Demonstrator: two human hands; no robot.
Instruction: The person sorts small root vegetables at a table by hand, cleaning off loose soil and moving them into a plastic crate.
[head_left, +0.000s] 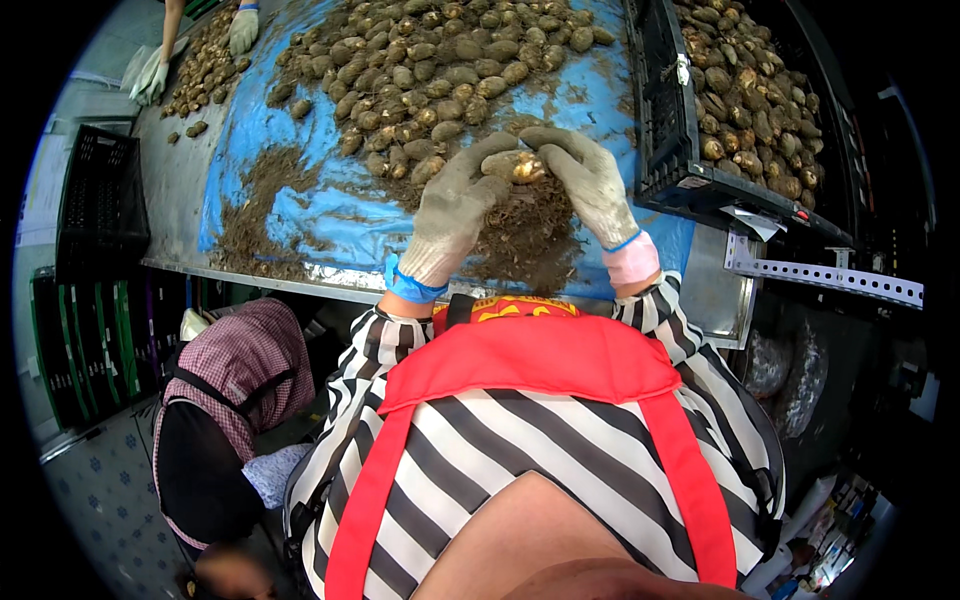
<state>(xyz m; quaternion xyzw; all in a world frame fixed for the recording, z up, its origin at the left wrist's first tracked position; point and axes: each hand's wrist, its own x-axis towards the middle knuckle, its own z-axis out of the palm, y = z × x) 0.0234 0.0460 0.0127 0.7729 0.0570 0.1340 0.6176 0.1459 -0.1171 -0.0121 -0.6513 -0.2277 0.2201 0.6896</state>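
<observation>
Holding one bulb (520,167) between them at frame centre, the left hand (455,205) and right hand (590,180), both in dirty grey gloves, have their fingers curled in on it from either side, fingertips touching it. Bulb is mostly covered by the fingers; only a pale patch shows.

Directly under the hands: a loose soil pile (530,240) w/ roots on the blue tarp (330,215). Above, upper centre, a big heap of bulbs (430,60) lies just beyond the fingertips, spreading to the top edge. More soil smeared at centre left on the tarp.

Upper right: black crate (680,150) full of bulbs, its near corner just beside the right hand. Metal bracket (820,275) sticks out at right, below the crate.

Upper left: another person's gloved hands (240,30) work a smaller scatter of bulbs, well apart. Empty black crate (100,190) at far left. A co-worker in a checked head cover (250,355) sits lower left, below the table edge (300,282).

Lower frame is blocked by the wearer's striped top and red apron (540,360), hiding the near table edge. Right side is dark, hard to make out.
</observation>
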